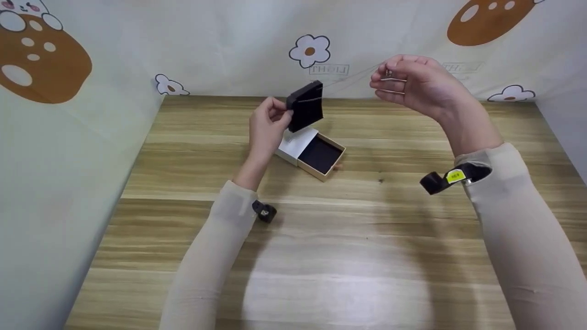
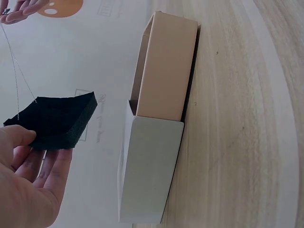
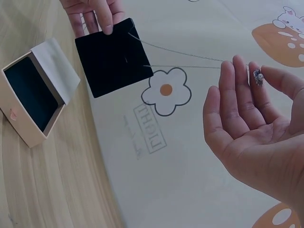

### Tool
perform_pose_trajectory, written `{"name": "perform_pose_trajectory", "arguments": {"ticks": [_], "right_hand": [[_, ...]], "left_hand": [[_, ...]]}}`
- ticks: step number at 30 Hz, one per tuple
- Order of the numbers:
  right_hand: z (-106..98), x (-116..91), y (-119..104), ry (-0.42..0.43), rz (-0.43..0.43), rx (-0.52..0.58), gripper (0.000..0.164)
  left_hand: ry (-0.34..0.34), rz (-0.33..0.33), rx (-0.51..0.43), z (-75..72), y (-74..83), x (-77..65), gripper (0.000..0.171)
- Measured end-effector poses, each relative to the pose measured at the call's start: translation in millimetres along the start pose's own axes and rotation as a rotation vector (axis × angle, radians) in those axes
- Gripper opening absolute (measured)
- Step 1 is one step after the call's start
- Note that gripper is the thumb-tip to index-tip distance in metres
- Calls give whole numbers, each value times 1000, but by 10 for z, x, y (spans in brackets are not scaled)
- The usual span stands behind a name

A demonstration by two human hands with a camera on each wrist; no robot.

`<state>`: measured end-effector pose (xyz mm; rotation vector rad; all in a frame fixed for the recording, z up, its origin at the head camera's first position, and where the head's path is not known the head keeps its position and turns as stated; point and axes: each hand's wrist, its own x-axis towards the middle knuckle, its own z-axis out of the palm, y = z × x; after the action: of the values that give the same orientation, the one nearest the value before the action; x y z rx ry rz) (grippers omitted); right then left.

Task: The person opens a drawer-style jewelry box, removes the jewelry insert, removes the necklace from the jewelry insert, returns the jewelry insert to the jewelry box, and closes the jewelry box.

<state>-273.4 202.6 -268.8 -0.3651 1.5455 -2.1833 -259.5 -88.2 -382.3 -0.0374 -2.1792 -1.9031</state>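
My left hand (image 1: pixel 270 123) pinches a square black foam pad (image 1: pixel 308 107) at its edge, thumb on one face and fingers behind, raised over the table. Farther right, my right hand (image 1: pixel 424 87) is held up, palm turned inward. Between its thumb and forefinger sits the small silvery pendant (image 3: pixel 258 77) of a necklace; the other fingers are loosely extended. Two strands of the thin necklace chain (image 3: pixel 190 66) run from the right fingers across to the pad, where they enter its face. Below the pad stands a small box with a white sleeve (image 1: pixel 297 143) and a tan drawer (image 1: pixel 321 176) partly slid out.
The drawer has a dark lining (image 1: pixel 319 153) and a small pull tab (image 1: pixel 338 167). It stands on a wood-grain table (image 1: pixel 183 229). Behind rises a pale cloth backdrop (image 1: pixel 238 46) printed with flowers. A dark speck (image 1: pixel 380 180) lies on the table right of the box.
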Motion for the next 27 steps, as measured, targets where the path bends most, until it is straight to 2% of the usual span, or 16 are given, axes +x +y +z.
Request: {"name": "perform_pose_trajectory", "arguments": {"ticks": [5, 12, 17, 23, 27], "right_hand": [[7, 1, -8, 0, 2, -12, 21], [-7, 9, -15, -29, 42, 98, 20], [-17, -4, -2, -20, 28, 67, 20], [-53, -12, 20, -36, 56, 108, 21], [-79, -18, 44, -43, 57, 109, 22]], "left_hand": [[-9, 3, 28, 4, -10, -4, 5], [-16, 11, 82, 14, 5, -22, 5], [-22, 46, 128, 19, -7, -14, 7], [-28, 69, 189, 8, -36, -17, 7], [-37, 108, 230, 2, -37, -16, 6]]}}
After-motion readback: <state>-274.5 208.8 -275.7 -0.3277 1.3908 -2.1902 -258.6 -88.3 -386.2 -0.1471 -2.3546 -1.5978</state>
